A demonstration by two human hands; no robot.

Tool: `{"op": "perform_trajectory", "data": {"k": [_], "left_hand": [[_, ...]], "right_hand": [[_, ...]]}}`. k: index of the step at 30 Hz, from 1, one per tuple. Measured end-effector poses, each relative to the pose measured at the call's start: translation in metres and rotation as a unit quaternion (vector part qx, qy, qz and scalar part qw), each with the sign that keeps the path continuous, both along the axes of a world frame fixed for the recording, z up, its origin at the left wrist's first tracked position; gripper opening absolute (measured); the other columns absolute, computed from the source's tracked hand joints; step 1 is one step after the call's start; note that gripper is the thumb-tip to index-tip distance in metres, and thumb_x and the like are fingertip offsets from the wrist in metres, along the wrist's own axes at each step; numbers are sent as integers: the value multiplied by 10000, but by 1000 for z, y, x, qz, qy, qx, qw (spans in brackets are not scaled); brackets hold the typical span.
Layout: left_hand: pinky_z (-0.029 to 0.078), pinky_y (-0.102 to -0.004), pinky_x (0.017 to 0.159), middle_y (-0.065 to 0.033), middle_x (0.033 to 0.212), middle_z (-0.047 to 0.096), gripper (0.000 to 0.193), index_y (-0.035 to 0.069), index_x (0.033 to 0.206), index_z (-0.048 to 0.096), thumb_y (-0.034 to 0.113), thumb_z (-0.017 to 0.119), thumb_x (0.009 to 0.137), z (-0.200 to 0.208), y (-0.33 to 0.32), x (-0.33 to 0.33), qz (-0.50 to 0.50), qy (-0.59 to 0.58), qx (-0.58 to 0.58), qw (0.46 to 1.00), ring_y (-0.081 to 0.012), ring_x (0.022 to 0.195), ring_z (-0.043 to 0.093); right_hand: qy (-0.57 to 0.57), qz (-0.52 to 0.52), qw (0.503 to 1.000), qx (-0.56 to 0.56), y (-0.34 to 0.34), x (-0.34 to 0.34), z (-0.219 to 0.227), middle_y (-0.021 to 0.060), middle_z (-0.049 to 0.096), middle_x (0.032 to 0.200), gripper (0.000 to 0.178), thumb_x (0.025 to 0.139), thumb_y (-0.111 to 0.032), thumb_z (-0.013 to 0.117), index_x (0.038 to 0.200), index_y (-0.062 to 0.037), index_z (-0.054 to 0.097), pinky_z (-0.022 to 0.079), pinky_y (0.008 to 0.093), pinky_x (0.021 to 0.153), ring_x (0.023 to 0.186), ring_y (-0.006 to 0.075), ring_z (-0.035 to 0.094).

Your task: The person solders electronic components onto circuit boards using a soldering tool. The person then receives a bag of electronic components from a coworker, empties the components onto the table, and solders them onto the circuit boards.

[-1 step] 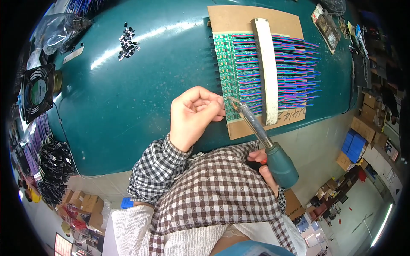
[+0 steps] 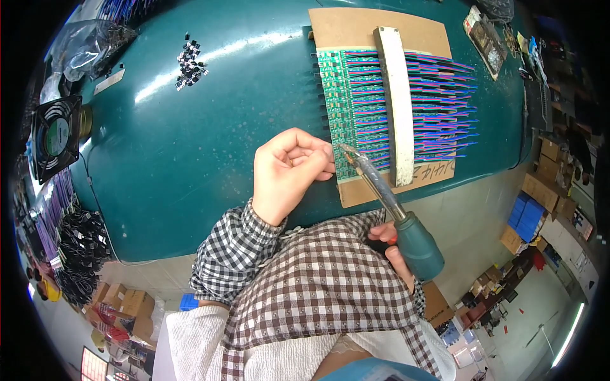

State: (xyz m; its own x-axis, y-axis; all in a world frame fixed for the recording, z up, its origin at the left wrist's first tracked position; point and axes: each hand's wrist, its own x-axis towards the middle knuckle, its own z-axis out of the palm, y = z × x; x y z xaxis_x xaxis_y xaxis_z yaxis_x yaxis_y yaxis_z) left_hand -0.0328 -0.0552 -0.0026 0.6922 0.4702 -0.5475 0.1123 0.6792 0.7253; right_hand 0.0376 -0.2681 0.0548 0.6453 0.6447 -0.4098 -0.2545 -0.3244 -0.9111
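In the head view, the left hand (image 2: 283,174) pinches, its hold unclear, beside green rectangular circuit boards (image 2: 337,108) on brown cardboard (image 2: 381,32); the right hand (image 2: 399,261) curls round a green-handled metal soldering iron (image 2: 408,227); upper boards seem fitted with small black parts (image 2: 321,98), the lowest apparently not yet.

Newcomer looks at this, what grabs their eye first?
Probably the soldering iron, right of centre in the right hand, its tip at the green circuit boards. Next, the multicoloured wires running rightward from them under a white bar. Then the black fan, near the picture's left edge.
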Motion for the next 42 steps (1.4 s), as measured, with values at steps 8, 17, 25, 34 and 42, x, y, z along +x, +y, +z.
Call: {"op": "perform_trajectory", "data": {"k": [8, 17, 25, 34, 42], "left_hand": [[514, -210, 582, -73, 755, 606, 65, -25, 823, 553, 26, 576, 790, -1, -1, 1, 2, -1, 0, 1000, -105, 667, 600], [510, -201, 571, -72, 737, 603, 67, -29, 813, 549, 23, 581, 785, 0, -2, 2, 14, 2, 7, 1000, -98, 652, 596], [509, -201, 571, -74, 742, 601, 63, -33, 805, 543, 12, 578, 779, 1, -3, 2, 16, 4, 8, 1000, -98, 651, 596], [507, -202, 571, -76, 752, 601, 45, -32, 786, 539, -4, 568, 768, 1, -3, 3, 20, 14, 7, 1000, -98, 648, 594], [505, -201, 567, -75, 750, 600, 51, -29, 773, 533, -2, 576, 766, 1, -3, 4, 21, 15, 10, 1000, -96, 645, 590]], "right_hand": [[-18, -8, 1000, -18, 1, -1, -1, 101, 585, 763, 181, 685, -59, 667, 810, 14, 558, 464, 301, 685, 746, 214, 597], [-2, -27, 1000, -12, 2, -3, -2, 109, 571, 741, 184, 678, -75, 679, 782, 19, 559, 475, 304, 668, 708, 215, 592], [-13, -37, 999, -8, 0, -5, -4, 111, 573, 736, 180, 679, -77, 679, 779, 18, 565, 477, 306, 662, 700, 214, 593], [-16, -14, 1000, -14, 0, -3, -6, 109, 572, 724, 176, 673, -74, 682, 769, 18, 566, 479, 301, 643, 682, 211, 592], [-47, 6, 999, -2, -9, -3, -15, 109, 569, 721, 216, 678, -81, 687, 814, 38, 569, 501, 303, 638, 659, 196, 588]]}}
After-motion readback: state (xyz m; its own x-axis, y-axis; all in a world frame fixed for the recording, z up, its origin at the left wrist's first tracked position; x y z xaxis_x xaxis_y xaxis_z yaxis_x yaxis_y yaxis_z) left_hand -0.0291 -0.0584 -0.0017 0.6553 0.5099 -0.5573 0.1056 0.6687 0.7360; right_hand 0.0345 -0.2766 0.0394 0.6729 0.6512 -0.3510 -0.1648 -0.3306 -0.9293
